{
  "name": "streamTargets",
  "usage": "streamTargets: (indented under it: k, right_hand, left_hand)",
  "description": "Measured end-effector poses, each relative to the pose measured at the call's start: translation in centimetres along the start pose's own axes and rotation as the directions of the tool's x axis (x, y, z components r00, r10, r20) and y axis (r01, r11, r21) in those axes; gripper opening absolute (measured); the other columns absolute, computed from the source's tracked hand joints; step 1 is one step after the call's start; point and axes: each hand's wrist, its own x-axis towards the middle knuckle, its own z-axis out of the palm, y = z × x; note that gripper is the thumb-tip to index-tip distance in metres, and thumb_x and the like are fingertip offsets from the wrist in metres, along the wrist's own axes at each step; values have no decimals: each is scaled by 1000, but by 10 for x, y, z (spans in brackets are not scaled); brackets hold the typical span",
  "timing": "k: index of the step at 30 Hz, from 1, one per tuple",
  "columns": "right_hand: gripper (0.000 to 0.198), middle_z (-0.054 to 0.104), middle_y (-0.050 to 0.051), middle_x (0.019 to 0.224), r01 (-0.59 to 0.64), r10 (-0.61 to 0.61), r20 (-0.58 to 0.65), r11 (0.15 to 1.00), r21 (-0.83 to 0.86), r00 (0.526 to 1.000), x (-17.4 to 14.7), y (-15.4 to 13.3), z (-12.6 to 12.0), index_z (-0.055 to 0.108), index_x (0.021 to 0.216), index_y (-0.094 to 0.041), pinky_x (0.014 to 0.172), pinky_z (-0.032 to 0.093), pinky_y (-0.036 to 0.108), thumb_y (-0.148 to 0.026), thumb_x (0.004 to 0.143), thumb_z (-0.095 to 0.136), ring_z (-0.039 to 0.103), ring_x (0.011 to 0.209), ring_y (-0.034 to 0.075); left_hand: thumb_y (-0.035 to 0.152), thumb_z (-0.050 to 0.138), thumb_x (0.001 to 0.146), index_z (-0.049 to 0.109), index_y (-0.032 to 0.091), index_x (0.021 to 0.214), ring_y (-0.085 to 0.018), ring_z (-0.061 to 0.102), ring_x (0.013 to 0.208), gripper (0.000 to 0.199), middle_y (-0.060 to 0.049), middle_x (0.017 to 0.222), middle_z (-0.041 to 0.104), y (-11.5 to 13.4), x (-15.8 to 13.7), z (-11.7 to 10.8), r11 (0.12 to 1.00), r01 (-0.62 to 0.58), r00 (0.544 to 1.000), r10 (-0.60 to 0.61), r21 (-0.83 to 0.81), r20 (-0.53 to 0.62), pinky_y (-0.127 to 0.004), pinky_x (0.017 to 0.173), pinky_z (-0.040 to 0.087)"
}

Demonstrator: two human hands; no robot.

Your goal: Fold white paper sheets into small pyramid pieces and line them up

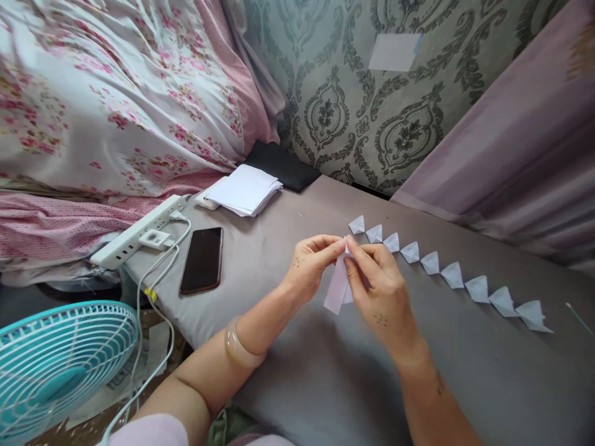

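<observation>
Both hands meet over the grey-covered table (288,371), pinching one partly folded white paper (335,290). My left hand (312,263) grips it near the top between thumb and fingers. My right hand (379,288) is closed on the same paper from the other side, thumb and forefinger at its upper end. Two strips of the paper hang down below the fingers; the folded tip is partly hidden by them. Just beyond the right hand, a slanting row of several small folded paper pieces (430,262) runs toward the right edge.
A stack of white paper sheets (246,189) lies at the back beside a black flat item (283,164). To the left are a phone (201,260), a power strip (139,232) with cables, and a blue fan (65,371). A thin stick (579,317) lies far right.
</observation>
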Motion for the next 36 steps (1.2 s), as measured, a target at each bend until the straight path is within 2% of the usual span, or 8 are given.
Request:
streamTargets:
  k: [11, 15, 18, 20, 23, 25, 30, 36]
  right_hand:
    - [53, 59, 14, 101, 60, -41, 55, 908, -415, 998, -5, -12, 3, 43, 144, -16, 75, 52, 41, -12, 91, 42, 53, 90, 25]
    - [54, 60, 16, 106, 28, 5, 76, 904, -427, 997, -8, -12, 8, 45, 143, -13, 79, 51, 45, -12, 90, 40, 53, 93, 27]
    - [51, 61, 16, 107, -60, 87, 91, 963, -262, 992, -6, -10, 4, 49, 140, -12, 83, 50, 47, -15, 90, 39, 55, 98, 28]
    - [46, 62, 14, 108, -190, 189, 118, 982, -1, 975, -2, -6, -2, 55, 135, -14, 86, 50, 44, -21, 92, 40, 58, 99, 26]
    - [35, 69, 9, 100, -481, 457, 164, 773, 414, 874, 3, 3, -8, 70, 114, -19, 80, 53, 37, -37, 93, 47, 65, 89, 21]
    - [32, 73, 7, 88, -583, 594, 179, 609, 538, 784, 5, 8, -8, 74, 99, -19, 73, 54, 35, -44, 87, 58, 67, 81, 20]
    - [29, 75, 5, 81, -641, 662, 218, 503, 579, 717, 3, 11, 2, 76, 86, -19, 70, 53, 32, -44, 73, 73, 68, 76, 20]
    - [31, 74, 5, 80, -643, 611, 263, 560, 523, 747, 1, 19, 4, 75, 91, -17, 63, 50, 29, -45, 77, 68, 65, 70, 17]
  left_hand:
    - [37, 79, 71, 73, 15, 76, -11, 60, 65, 24, -3, 73, 70, 0, -1, 0, 998, 52, 997, -50, -36, 52, -27, 65, 44]
    - [30, 83, 66, 73, 14, 76, -13, 65, 72, 21, -5, 78, 73, 1, 3, -2, 988, 122, 989, -114, -91, 89, -27, 71, 48]
    - [27, 86, 63, 73, 12, 74, -13, 65, 69, 23, -5, 74, 72, 1, 7, -4, 976, 188, 980, -180, -107, 87, -26, 69, 48]
    - [28, 87, 61, 73, 12, 74, -12, 64, 65, 25, -5, 70, 71, 0, 8, -5, 970, 218, 975, -213, -107, 63, -26, 66, 48]
    - [28, 87, 60, 73, 12, 76, -12, 63, 63, 26, -4, 69, 70, -3, 7, -5, 972, 216, 976, -212, -94, 47, -27, 65, 48]
    - [29, 87, 60, 72, 13, 77, -12, 63, 64, 27, -3, 69, 70, -5, 6, -3, 975, 206, 978, -204, -81, 37, -27, 66, 48]
    - [29, 87, 59, 70, 16, 73, -9, 58, 60, 25, 1, 65, 66, -10, 3, 1, 985, 165, 986, -167, -54, -25, -23, 60, 44]
    - [30, 84, 62, 70, 14, 73, -9, 56, 63, 24, 0, 69, 65, -13, 5, -3, 991, 105, 994, -106, 80, 2, -23, 63, 43]
